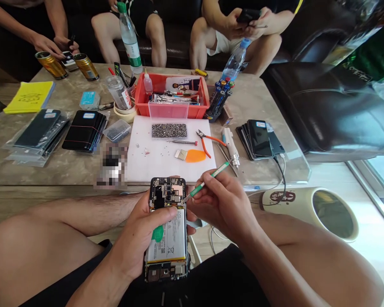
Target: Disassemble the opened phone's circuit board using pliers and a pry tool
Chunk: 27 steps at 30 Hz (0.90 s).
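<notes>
While a bagged stack [35, 134] and a stack of black phones [83, 130] lie to the left on the table [252, 106], my left hand [136, 232] grips the opened phone [165, 270] over my lap, thumb across the top of its battery [176, 238]. My right hand [225, 198], fingers curled, pinches a green-and-white tool [209, 179], its tip at the right edge of the board [169, 189]. Farther right, a white handheld device [231, 147] lies near more stacked phones [258, 138].
</notes>
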Tool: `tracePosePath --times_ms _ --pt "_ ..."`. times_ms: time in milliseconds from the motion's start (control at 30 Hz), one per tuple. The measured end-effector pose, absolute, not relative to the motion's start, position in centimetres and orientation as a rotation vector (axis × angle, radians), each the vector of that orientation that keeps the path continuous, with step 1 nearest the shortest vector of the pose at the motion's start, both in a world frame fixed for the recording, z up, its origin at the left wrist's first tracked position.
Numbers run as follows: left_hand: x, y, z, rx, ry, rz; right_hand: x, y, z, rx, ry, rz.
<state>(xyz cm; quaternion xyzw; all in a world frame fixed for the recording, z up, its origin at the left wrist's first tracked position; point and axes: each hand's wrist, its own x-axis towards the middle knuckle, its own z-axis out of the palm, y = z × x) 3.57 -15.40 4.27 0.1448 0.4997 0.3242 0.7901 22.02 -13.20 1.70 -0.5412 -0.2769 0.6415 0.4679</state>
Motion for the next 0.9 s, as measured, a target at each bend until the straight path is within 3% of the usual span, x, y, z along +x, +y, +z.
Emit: tracePosePath --times_ms 133,333,633,900 --pt "3.5 -15.5 4.1 0.313 1.046 0.703 21.8 -12.6 0.6 -1.153 -0.319 1.842" --pt "3.3 -15.5 3.7 0.308 1.042 0.701 21.9 -13.1 -0.3 -1.074 -0.31 1.876" --pt "3.3 -15.1 3.3 0.198 0.932 0.68 21.3 -13.8 -0.6 -0.815 -0.493 1.792" --pt "3.2 -15.5 3.3 0.241 0.988 0.714 21.7 -13.1 0.5 -1.157 -0.563 1.36"
